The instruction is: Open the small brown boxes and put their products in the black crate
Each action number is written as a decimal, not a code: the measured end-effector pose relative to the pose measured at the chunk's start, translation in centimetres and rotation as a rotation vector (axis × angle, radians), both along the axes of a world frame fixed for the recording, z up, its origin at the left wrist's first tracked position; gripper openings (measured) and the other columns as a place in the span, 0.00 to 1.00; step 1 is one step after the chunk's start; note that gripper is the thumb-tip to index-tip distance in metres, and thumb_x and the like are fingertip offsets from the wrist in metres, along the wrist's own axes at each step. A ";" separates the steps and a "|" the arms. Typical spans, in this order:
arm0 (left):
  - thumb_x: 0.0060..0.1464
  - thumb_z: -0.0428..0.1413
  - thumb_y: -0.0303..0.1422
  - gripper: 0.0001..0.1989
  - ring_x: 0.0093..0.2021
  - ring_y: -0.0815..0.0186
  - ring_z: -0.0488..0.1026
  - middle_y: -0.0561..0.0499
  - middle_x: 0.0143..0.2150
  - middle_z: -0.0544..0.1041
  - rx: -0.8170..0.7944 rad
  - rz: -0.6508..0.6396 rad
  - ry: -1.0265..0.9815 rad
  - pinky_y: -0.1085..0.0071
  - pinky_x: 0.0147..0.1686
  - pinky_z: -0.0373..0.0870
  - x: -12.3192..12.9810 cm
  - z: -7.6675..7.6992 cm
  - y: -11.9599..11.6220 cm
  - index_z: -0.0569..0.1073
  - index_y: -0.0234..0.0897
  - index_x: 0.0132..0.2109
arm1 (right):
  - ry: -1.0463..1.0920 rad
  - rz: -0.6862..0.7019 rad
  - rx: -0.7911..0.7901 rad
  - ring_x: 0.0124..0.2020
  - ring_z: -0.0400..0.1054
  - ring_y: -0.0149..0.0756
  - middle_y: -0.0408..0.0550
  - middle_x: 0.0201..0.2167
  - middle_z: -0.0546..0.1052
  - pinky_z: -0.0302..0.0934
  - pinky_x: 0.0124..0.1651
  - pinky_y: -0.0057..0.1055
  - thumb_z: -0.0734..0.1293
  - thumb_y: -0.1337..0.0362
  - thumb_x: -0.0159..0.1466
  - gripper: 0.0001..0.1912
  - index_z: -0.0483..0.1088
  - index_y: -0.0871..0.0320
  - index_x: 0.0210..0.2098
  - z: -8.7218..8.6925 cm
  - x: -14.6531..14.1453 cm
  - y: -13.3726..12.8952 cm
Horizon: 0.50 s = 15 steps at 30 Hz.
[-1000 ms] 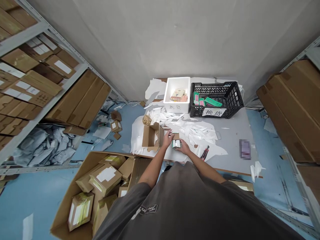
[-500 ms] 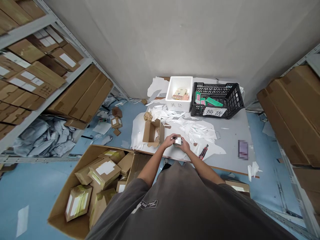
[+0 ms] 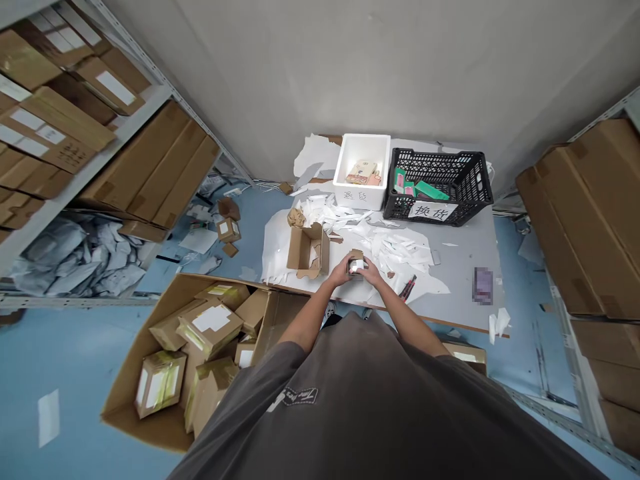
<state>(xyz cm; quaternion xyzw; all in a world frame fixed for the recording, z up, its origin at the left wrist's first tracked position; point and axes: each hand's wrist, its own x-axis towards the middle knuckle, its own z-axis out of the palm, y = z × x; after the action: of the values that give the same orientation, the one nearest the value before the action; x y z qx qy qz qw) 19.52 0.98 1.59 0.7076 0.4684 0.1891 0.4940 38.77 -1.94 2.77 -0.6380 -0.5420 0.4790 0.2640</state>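
A small brown box with a white label (image 3: 357,265) is held between my two hands above the table's front edge. My left hand (image 3: 343,270) grips its left side, and my right hand (image 3: 371,272) grips its right side. To the left stands an open cardboard box (image 3: 299,250) with some paper inside. Shredded white paper (image 3: 395,250) lies behind and to the right of my hands. A red and black cutter (image 3: 408,287) rests on the table, right of my right hand.
Behind are a white foam box (image 3: 357,200) and a black crate (image 3: 475,200) holding green packs. A large carton (image 3: 127,373) full of parcels stands at the lower left. Shelves with cartons (image 3: 160,157) flank both sides. Crumpled brown paper (image 3: 295,217) lies behind the open box.
The view has shifted slightly, so the table sits higher in the picture. The small box is turned somewhat, showing more of its brown upper part, still between both hands.
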 end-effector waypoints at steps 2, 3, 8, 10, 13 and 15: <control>0.44 0.71 0.26 0.53 0.68 0.43 0.73 0.33 0.73 0.69 -0.007 0.026 0.003 0.49 0.67 0.70 0.3 -0.3 0.1 0.60 0.36 0.75 | -0.142 -0.054 0.008 0.61 0.73 0.52 0.59 0.65 0.76 0.68 0.63 0.44 0.74 0.57 0.58 0.41 0.66 0.58 0.69 0.5 -0.2 0.5; 0.44 0.71 0.26 0.52 0.67 0.43 0.74 0.34 0.72 0.71 -0.002 0.033 0.002 0.50 0.66 0.71 0.3 -0.4 0.1 0.61 0.36 0.75 | -0.214 -0.066 0.015 0.61 0.73 0.53 0.60 0.64 0.76 0.67 0.63 0.44 0.74 0.57 0.58 0.41 0.66 0.58 0.68 0.8 -0.4 0.7; 0.44 0.71 0.26 0.49 0.69 0.43 0.71 0.34 0.73 0.69 0.028 0.036 -0.035 0.50 0.68 0.69 0.2 -0.7 0.2 0.64 0.37 0.73 | -0.302 -0.027 0.059 0.54 0.76 0.52 0.56 0.55 0.82 0.68 0.61 0.44 0.67 0.65 0.63 0.37 0.61 0.58 0.72 1.7 0.5 0.8; 0.42 0.72 0.27 0.48 0.73 0.42 0.66 0.33 0.75 0.67 0.037 0.051 -0.061 0.49 0.71 0.65 0.4 -0.8 0.2 0.66 0.36 0.71 | -0.238 -0.016 0.083 0.54 0.77 0.49 0.53 0.54 0.82 0.69 0.60 0.42 0.62 0.67 0.65 0.35 0.60 0.57 0.72 1.6 1.4 0.3; 0.41 0.72 0.28 0.45 0.74 0.43 0.65 0.34 0.72 0.70 0.031 0.057 -0.088 0.50 0.72 0.62 0.7 -0.8 0.2 0.69 0.35 0.68 | -0.169 0.017 0.145 0.60 0.74 0.44 0.53 0.58 0.80 0.68 0.63 0.40 0.57 0.66 0.68 0.28 0.69 0.56 0.66 1.3 2.3 -0.4; 0.41 0.72 0.28 0.44 0.67 0.46 0.72 0.38 0.66 0.75 -0.008 0.053 -0.078 0.52 0.68 0.67 0.8 -0.7 0.2 0.69 0.36 0.66 | -0.211 0.038 0.165 0.66 0.70 0.45 0.56 0.63 0.77 0.66 0.67 0.41 0.58 0.65 0.69 0.25 0.76 0.57 0.60 1.2 2.4 -0.6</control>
<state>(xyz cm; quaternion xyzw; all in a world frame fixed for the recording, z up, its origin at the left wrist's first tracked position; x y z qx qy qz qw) 20.34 1.19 0.89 0.6852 0.4681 0.2276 0.5095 41.20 -2.57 3.93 -0.6505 -0.6164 0.3683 0.2478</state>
